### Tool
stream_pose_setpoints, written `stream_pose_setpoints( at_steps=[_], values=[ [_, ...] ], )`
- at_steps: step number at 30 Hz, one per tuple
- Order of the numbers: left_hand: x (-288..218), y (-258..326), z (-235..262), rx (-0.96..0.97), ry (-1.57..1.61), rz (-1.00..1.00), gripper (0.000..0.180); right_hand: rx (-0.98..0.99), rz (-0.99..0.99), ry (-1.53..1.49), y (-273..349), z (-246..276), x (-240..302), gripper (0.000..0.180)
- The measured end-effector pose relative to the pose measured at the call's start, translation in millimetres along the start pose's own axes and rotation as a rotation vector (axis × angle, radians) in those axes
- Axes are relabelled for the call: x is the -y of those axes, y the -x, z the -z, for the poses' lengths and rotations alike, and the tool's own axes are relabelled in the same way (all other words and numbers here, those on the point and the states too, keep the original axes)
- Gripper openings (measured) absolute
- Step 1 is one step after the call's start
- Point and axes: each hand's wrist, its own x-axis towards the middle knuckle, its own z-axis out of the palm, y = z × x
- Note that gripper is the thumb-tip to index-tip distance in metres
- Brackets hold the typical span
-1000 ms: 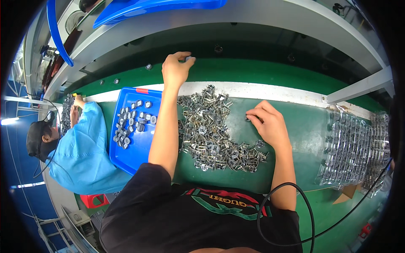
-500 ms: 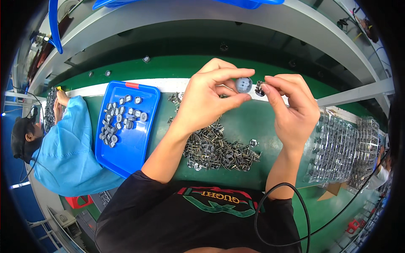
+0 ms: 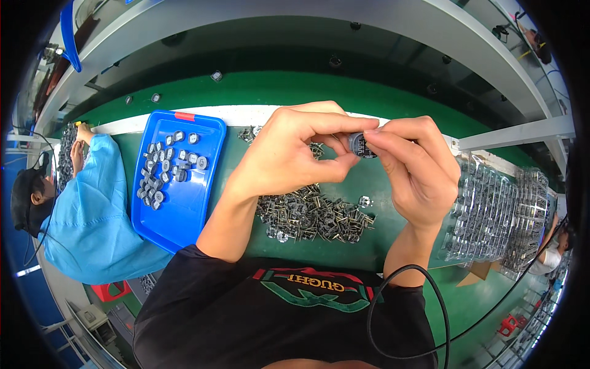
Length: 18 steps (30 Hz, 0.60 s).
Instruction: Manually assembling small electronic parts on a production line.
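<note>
My left hand (image 3: 295,147) pinches a small round grey plastic housing (image 3: 354,142) between thumb and fingers, above the table. Against its right side, my right hand (image 3: 421,169) grips a small dark part with metal contacts (image 3: 369,151), partly covered by the fingertips. The two pieces touch; whether one sits inside the other I cannot tell. Below my hands lies a heap of loose metal-pinned parts (image 3: 313,215) on the green tabletop. To the left, a blue tray (image 3: 178,230) holds several similar grey round pieces (image 3: 165,166).
Stacked clear plastic trays filled with parts (image 3: 482,209) stand on the right. A grey shelf beam (image 3: 276,27) runs across the far side. A co-worker in a blue smock (image 3: 92,209) sits at the left. A black cable (image 3: 439,301) loops by my right arm.
My right hand has brought the dark part leftward against the grey housing, closing the gap between them. Both hands are slightly lower in the picture.
</note>
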Motion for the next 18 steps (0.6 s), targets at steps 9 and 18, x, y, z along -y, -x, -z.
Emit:
stream_pose_setpoints(
  at_steps=[9,18],
  values=[
    [6,-1,3,-0.023,0.157,0.003,0.051,-0.046,-0.056,-0.032,4,-15,1,0.032],
    [48,-14,15,-0.214,-0.084,0.252,0.026,0.156,-0.274,-0.046,34,-4,-25,0.043]
  ],
)
